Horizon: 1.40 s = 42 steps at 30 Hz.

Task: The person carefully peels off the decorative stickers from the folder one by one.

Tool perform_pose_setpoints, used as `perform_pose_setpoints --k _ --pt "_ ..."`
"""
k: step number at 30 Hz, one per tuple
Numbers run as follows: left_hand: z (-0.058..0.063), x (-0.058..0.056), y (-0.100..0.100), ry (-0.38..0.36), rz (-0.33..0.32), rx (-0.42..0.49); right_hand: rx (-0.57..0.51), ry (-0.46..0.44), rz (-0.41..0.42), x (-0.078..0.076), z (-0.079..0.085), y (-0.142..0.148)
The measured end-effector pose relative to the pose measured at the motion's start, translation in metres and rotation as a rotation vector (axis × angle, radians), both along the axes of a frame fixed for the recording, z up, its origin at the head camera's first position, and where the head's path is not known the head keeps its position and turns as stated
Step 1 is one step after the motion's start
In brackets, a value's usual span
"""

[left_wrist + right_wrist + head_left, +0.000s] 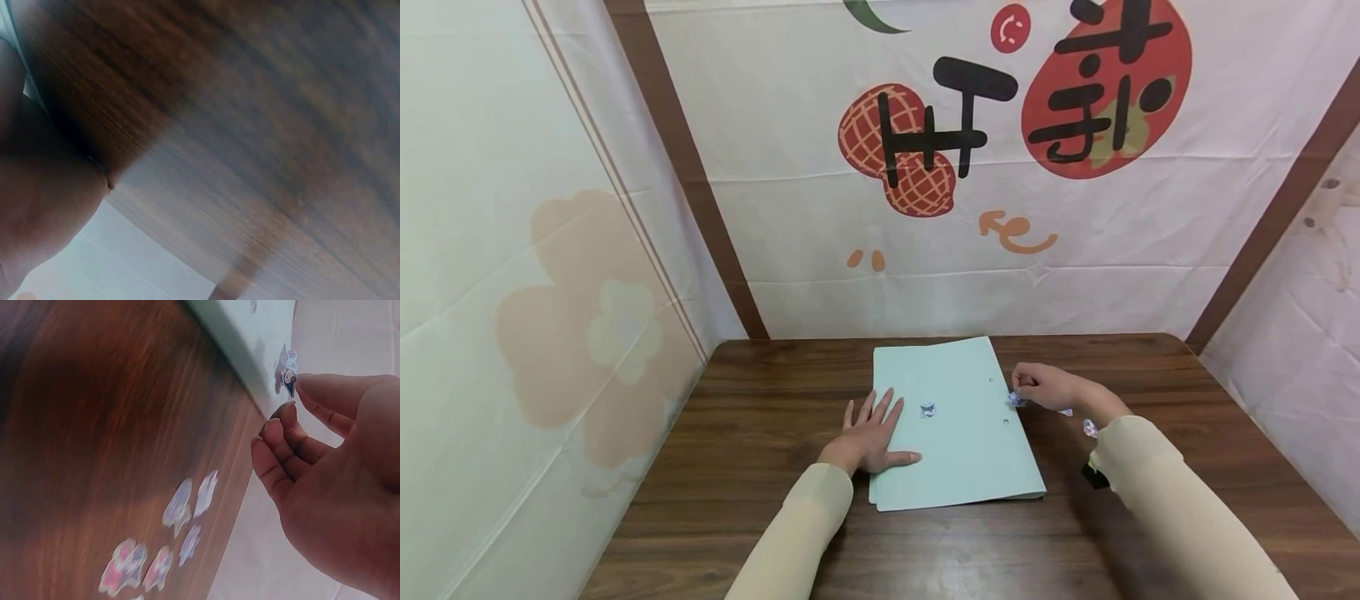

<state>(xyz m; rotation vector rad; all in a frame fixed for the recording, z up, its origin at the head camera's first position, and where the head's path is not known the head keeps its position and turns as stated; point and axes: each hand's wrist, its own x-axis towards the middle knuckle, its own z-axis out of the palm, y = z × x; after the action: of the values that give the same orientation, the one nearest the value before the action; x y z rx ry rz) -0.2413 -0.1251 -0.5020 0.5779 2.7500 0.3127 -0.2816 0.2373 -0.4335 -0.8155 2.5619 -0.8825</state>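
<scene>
A pale green folder (955,475) with punched holes near its right edge lies on the table. One small purple cartoon sticker (928,410) is on its cover. My left hand (868,437) rests flat on the folder's left side, fingers spread and thumb reaching inward. Over the folder's right edge, my right hand (1043,386) pinches another cartoon sticker (286,374) between thumb and index finger. In the right wrist view the other fingers curl loosely below it. The left wrist view catches only part of the left hand (44,200) at its left side.
Several loose cartoon stickers (178,503) lie on the wooden table (760,433) to the right of the folder. A small black and green object (1095,475) sits partly behind the right sleeve. Printed white cloth (805,200) hangs behind the table and along its sides.
</scene>
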Motion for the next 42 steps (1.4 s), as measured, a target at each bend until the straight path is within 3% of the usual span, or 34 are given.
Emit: perform_pose_setpoints --k 5,12,16,25,31,42 --pt "0.012 0.006 0.002 -0.010 0.004 -0.035 0.004 -0.066 -0.107 0.004 -0.003 0.014" --pt "0.015 0.008 0.003 0.009 -0.007 -0.063 0.013 -0.044 -0.205 0.008 -0.009 0.031" --pt "0.014 0.007 0.002 0.008 -0.008 -0.061 0.006 -0.036 -0.214 0.008 -0.015 0.036" --pt "0.013 0.006 0.002 0.006 -0.005 -0.044 -0.009 0.053 -0.123 0.007 -0.029 0.044" --pt "0.014 0.006 0.003 -0.004 -0.005 -0.039 0.013 0.020 -0.160 0.004 -0.031 0.039" --pt "0.013 0.006 0.004 0.001 -0.003 -0.042 0.068 0.039 -0.200 0.003 -0.036 0.036"
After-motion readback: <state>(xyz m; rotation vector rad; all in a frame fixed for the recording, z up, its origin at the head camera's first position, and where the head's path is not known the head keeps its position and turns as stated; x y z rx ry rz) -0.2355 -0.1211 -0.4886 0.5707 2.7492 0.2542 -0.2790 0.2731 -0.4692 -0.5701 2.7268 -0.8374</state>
